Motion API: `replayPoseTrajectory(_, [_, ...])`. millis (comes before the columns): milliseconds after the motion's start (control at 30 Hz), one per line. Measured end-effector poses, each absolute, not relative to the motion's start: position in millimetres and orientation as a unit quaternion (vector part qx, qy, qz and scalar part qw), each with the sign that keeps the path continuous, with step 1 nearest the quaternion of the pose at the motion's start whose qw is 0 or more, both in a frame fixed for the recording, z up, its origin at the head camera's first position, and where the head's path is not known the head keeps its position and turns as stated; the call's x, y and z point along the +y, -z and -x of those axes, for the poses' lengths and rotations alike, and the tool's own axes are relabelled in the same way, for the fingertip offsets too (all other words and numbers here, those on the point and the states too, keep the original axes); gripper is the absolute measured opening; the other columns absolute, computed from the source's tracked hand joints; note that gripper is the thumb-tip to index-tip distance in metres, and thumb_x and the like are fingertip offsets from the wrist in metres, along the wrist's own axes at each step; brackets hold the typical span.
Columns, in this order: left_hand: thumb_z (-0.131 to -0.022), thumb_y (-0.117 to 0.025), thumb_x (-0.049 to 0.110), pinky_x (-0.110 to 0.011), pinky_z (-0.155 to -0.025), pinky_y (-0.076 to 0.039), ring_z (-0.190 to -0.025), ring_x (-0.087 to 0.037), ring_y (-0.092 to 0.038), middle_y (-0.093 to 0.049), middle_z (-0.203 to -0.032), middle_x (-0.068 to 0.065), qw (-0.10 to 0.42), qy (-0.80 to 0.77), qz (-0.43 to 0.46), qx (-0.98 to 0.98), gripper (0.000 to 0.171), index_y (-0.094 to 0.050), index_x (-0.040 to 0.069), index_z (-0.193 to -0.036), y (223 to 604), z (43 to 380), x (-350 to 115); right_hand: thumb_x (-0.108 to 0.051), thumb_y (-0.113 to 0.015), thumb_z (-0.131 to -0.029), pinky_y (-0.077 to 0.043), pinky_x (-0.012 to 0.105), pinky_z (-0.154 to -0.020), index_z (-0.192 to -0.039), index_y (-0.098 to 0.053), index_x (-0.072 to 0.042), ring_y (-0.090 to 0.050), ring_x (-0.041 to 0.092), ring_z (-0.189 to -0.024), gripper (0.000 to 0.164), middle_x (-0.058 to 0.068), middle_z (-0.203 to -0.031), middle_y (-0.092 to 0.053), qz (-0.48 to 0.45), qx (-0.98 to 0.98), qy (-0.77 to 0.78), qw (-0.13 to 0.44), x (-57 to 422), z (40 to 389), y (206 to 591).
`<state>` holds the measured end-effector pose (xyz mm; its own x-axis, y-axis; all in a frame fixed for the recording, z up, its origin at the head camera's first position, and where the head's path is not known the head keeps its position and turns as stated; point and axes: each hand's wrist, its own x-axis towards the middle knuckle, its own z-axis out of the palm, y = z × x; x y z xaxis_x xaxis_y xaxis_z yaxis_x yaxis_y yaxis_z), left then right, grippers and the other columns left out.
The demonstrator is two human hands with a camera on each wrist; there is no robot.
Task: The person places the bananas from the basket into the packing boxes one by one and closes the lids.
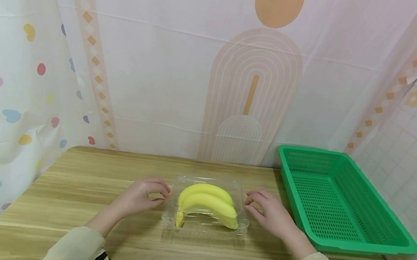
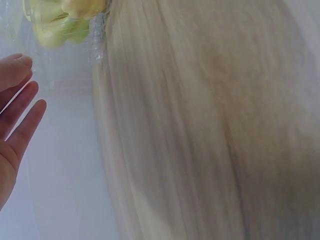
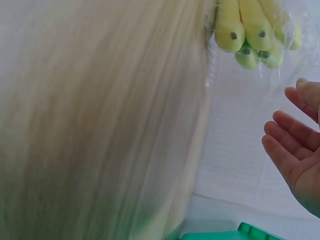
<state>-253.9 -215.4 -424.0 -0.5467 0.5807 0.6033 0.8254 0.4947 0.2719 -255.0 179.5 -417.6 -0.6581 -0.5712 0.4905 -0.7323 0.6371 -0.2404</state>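
A clear plastic box (image 1: 203,232) sits on the wooden table with yellow bananas (image 1: 209,202) inside; its lid appears to be down over them. To the left of the box is my left hand (image 1: 145,193), fingers loosely bent, fingertips close to the wall and nothing held. On the other side my right hand (image 1: 267,210) hovers with relaxed fingers, also holding nothing. The right wrist view shows banana tips (image 3: 260,35) through the plastic and a gap between that hand and the box. In the left wrist view, fingers (image 2: 22,117) are spread near the box; contact is unclear.
A green perforated plastic basket (image 1: 326,206) stands on the right of the table, close to my right forearm. Behind the table (image 1: 75,182) hangs a patterned curtain (image 1: 166,87), with a dotted one (image 1: 18,74) at the left.
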Motion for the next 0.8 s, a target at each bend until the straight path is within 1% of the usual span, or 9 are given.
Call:
replayPoseTrajectory(167, [-0.069, -0.083, -0.012, -0.04, -0.084, -0.058, -0.095, -0.026, -0.066, -0.072, -0.096, -0.001, 0.217, 0.287, 0.398, -0.844, 0.027, -0.074, 0.007, -0.086, 422.0, 248.2, -216.0, -0.01, -0.075, -0.088, -0.054, 0.048, -0.092, -0.09, -0.065, -0.016, -0.062, 0.03, -0.108, 0.012, 0.01, -0.113, -0.067, -0.363, -0.883, -0.235, 0.184, 180.1, 248.9, 415.0])
replayPoseTrajectory(300, [-0.073, -0.08, -0.011, -0.037, -0.08, -0.06, -0.094, -0.025, -0.066, -0.071, -0.098, -0.002, 0.185, 0.324, 0.367, -0.852, 0.027, -0.074, 0.008, -0.091, 419.2, 241.9, -216.2, -0.011, -0.073, -0.091, -0.056, 0.043, -0.089, -0.09, -0.066, -0.015, -0.062, 0.028, -0.106, 0.008, 0.008, -0.111, -0.067, -0.344, -0.883, -0.271, 0.169, 180.5, 244.1, 414.2])
replayPoseTrajectory(367, [-0.077, -0.078, -0.01, -0.035, -0.078, -0.06, -0.094, -0.025, -0.066, -0.07, -0.1, -0.003, 0.161, 0.348, 0.343, -0.858, 0.026, -0.073, 0.009, -0.094, 417.1, 238.2, -216.4, -0.009, -0.072, -0.091, -0.057, 0.038, -0.087, -0.091, -0.066, -0.014, -0.062, 0.025, -0.102, 0.007, 0.006, -0.108, -0.066, -0.33, -0.881, -0.304, 0.152, 180.4, 241.8, 414.1])
replayPoseTrajectory(500, [-0.083, -0.075, -0.006, -0.031, -0.076, -0.06, -0.093, -0.027, -0.068, -0.069, -0.104, -0.008, 0.114, 0.395, 0.287, -0.865, 0.02, -0.073, 0.005, -0.1, 412.7, 229.8, -216.2, -0.005, -0.071, -0.091, -0.059, 0.031, -0.08, -0.095, -0.066, -0.01, -0.064, 0.021, -0.094, 0.008, 0.002, -0.1, -0.063, -0.298, -0.873, -0.369, 0.111, 179.7, 237.4, 413.6])
replayPoseTrajectory(633, [-0.089, -0.072, 0.001, -0.032, -0.076, -0.06, -0.093, -0.026, -0.068, -0.07, -0.103, -0.009, 0.086, 0.418, 0.226, -0.875, 0.016, -0.072, 0.001, -0.105, 408.6, 220.9, -215.1, -0.007, -0.069, -0.093, -0.058, 0.031, -0.079, -0.101, -0.065, -0.004, -0.064, 0.02, -0.091, 0.009, 0.003, -0.097, -0.064, -0.255, -0.875, -0.405, 0.076, 179.5, 232.5, 411.4])
replayPoseTrajectory(800, [-0.093, -0.07, 0.01, -0.029, -0.076, -0.058, -0.093, -0.021, -0.065, -0.07, -0.102, -0.004, 0.059, 0.434, 0.16, -0.885, 0.02, -0.07, 0.0, -0.11, 405.0, 211.8, -212.9, -0.01, -0.067, -0.095, -0.055, 0.031, -0.081, -0.111, -0.062, 0.002, -0.062, 0.021, -0.093, 0.021, 0.007, -0.103, -0.065, -0.209, -0.874, -0.437, 0.034, 180.3, 228.7, 409.1])
